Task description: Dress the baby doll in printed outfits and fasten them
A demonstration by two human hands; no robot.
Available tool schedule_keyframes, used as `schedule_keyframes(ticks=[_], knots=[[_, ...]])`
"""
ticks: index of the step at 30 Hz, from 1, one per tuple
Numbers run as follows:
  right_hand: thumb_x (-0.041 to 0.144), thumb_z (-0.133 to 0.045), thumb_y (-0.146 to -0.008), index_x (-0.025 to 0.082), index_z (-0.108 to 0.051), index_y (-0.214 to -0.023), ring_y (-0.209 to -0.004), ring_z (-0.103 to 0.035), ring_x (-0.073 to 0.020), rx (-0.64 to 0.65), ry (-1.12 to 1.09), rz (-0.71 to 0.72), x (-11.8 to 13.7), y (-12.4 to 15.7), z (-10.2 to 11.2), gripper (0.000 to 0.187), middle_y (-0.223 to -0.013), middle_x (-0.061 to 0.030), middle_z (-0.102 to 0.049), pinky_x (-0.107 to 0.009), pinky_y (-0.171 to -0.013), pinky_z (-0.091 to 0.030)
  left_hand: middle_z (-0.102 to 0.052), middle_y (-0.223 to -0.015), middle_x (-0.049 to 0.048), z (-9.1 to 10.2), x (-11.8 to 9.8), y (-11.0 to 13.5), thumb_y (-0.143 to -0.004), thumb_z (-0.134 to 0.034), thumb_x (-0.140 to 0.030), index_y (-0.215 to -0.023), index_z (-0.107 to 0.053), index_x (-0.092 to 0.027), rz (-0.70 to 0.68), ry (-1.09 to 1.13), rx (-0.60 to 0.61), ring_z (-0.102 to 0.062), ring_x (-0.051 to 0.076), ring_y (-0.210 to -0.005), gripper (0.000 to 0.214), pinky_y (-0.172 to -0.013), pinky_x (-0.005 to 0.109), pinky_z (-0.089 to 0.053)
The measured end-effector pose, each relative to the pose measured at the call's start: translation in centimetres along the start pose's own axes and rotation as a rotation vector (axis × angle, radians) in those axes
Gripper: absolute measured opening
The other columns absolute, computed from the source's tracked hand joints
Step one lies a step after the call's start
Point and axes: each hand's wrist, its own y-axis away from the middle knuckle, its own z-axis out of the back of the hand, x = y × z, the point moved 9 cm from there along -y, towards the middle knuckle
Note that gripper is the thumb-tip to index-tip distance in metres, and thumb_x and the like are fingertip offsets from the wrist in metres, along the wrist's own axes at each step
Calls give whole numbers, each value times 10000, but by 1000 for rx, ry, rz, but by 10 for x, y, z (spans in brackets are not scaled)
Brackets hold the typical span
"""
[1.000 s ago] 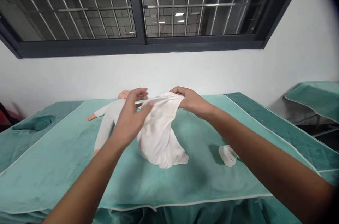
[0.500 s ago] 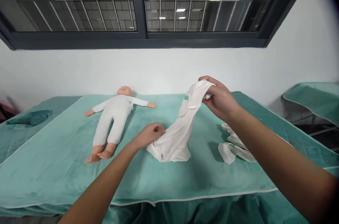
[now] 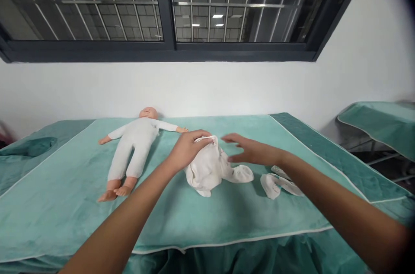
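My left hand (image 3: 190, 148) grips the upper edge of a white baby garment (image 3: 207, 172), which bunches up and hangs onto the bed cover. A sleeve-like end of the cloth trails to the right. Just right of the garment, my right hand (image 3: 249, 149) is in the air, its fingers spread and holding nothing. Under my right forearm lies a second white baby garment (image 3: 272, 185) with small green prints, partly hidden. To the left a baby doll (image 3: 138, 138) in a white suit lies on its back, arms out, feet toward me.
A teal cover (image 3: 65, 218) with pale piping spreads over the bed. Behind it rise a white wall (image 3: 207, 88) and a dark-framed, barred window (image 3: 194, 55). Another teal-covered surface (image 3: 382, 127) stands at the far right.
My right hand has let go of the garment's raised end and lowered to the left, its fingers opening. My left hand has risen and now holds the garment's top edge; the raised end has dropped.
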Motion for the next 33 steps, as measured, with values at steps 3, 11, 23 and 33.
schedule_keyframes(ticks=[3, 11, 23, 33], knots=[[374, -556, -877, 241, -634, -1063, -1002, -598, -194, -189, -17, 151, 51, -23, 3, 242, -1098, -24, -663, -317, -830, -452, -741, -990, -32, -5, -46, -7, -962, -498, -385, -936, -716, -241, -149, -74, 69, -656, 157, -929, 262, -808, 260, -467], [532, -599, -871, 210, -560, -741, -683, -485, -128, -327, 115, 107, 64, -31, 38, 349, -722, 43, -572, -269, -613, -318, -660, -1018, 28, 59, -50, 5, -954, -440, -226, -1060, -644, -256, -109, -988, -243, -615, 195, -797, 232, -520, 283, -269], [260, -487, -837, 234, -538, -890, -690, -463, -176, -571, 377, -151, -11, -21, 56, 78, -841, -20, -614, -298, -617, -284, -708, -1081, 32, 99, 30, 21, -902, -440, -238, -1098, -597, -244, 142, -565, -471, -650, 233, -975, 252, -781, 315, -470], [573, -528, -848, 213, -523, -709, -644, -540, -162, -403, 78, -332, -85, -26, 40, 386, -685, 7, -585, -263, -583, -385, -704, -874, 142, 106, 80, 28, -940, -334, -495, -1085, -591, -195, 564, -1015, -111, -672, 340, -821, 422, -685, 380, -461]])
